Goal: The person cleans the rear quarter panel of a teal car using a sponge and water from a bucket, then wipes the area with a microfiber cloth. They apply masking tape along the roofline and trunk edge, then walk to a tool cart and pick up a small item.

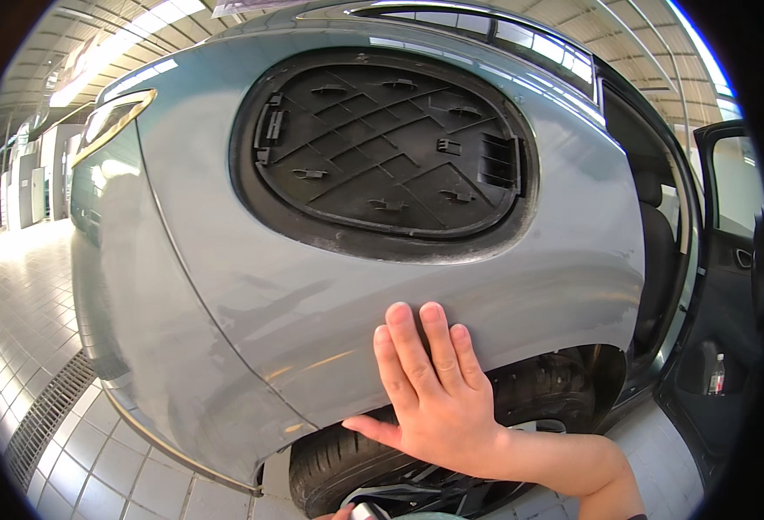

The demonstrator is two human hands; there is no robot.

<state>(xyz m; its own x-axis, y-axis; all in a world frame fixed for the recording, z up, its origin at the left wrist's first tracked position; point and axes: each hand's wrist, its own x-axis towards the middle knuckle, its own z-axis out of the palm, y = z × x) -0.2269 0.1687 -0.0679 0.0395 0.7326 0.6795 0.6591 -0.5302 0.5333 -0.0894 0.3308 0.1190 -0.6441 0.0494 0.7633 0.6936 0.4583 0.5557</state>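
Note:
My right hand lies flat, fingers spread and pointing up, against the lower part of a grey car rear quarter panel. It holds nothing, and the fingertips rest just above the wheel arch. The panel has dull, patchy primer-like areas and a few yellowish spots near its lower edge. Above the hand is an oval recess with a ribbed black plastic panel in it. My left hand shows only as fingers at the bottom edge. They are against a pale, hard-edged object, mostly cut off by the frame.
Below the arch is a tyre on a dark and silver wheel. An open car door stands at right, with a plastic bottle in its pocket. A floor drain grate crosses the tiles at left. The lamp has a pale yellow border.

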